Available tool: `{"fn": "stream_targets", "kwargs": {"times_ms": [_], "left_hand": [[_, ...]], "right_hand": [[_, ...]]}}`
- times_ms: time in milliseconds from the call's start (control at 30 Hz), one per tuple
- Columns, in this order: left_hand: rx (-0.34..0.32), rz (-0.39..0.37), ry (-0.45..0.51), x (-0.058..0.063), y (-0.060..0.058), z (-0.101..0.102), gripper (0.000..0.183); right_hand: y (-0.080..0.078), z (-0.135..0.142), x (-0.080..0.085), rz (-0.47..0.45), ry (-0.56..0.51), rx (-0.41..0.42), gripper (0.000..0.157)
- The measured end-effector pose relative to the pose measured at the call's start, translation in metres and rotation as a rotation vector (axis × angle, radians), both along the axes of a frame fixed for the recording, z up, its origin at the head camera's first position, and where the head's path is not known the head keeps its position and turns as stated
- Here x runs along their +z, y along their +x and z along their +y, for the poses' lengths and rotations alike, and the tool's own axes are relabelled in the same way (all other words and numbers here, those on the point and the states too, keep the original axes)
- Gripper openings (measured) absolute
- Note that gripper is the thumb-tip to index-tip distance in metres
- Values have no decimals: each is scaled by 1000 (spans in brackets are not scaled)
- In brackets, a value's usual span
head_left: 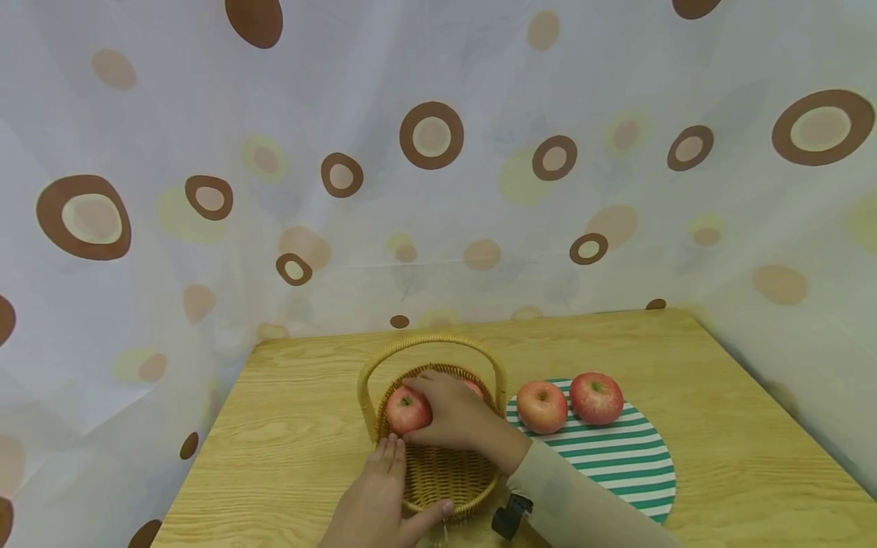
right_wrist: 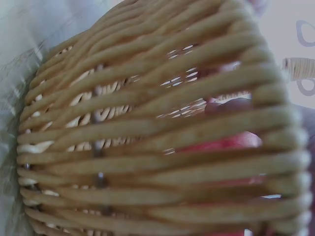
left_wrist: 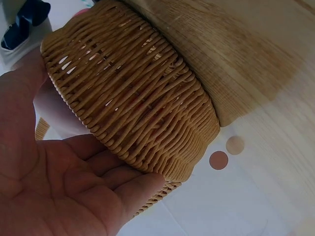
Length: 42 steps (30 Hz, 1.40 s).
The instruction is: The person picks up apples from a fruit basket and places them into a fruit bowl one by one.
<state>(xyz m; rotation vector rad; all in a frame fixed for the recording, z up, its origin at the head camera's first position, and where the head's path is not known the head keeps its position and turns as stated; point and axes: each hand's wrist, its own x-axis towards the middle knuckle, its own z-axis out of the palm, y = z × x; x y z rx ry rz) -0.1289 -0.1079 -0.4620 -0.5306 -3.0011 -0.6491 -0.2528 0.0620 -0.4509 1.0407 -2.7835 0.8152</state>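
Observation:
A woven wicker basket with an arched handle stands on the table. Inside it, at the left, my right hand grips a red apple with thumb and fingers. Another apple shows behind that hand, mostly hidden by it. My left hand rests against the basket's near left rim, fingers extended and thumb spread along the near edge. In the left wrist view, the fingertips lie along the wicker wall. Red apple skin shows through the weave in the right wrist view.
Right of the basket lies a round green-and-white striped mat bearing two apples, one beside the basket and another farther right. A dark strap is at the right sleeve. A dotted curtain hangs behind the wooden table.

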Motion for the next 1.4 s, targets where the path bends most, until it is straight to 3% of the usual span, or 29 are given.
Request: {"fn": "stream_targets", "kwargs": {"times_ms": [433,633,967,1400], "left_hand": [[5,52,-17,1,1,0,112],[10,68,-8,0,3,0,114],[31,16,11,0,4,3,115],[43,26,19,-2,3,1,116]], "right_hand": [[10,13,12,-59,-115,-15,78],[20,21,15,-24,-155,-8,76],[40,38,17,7,-176,-1,77],[53,58,21,55,-196,-13,78]]}}
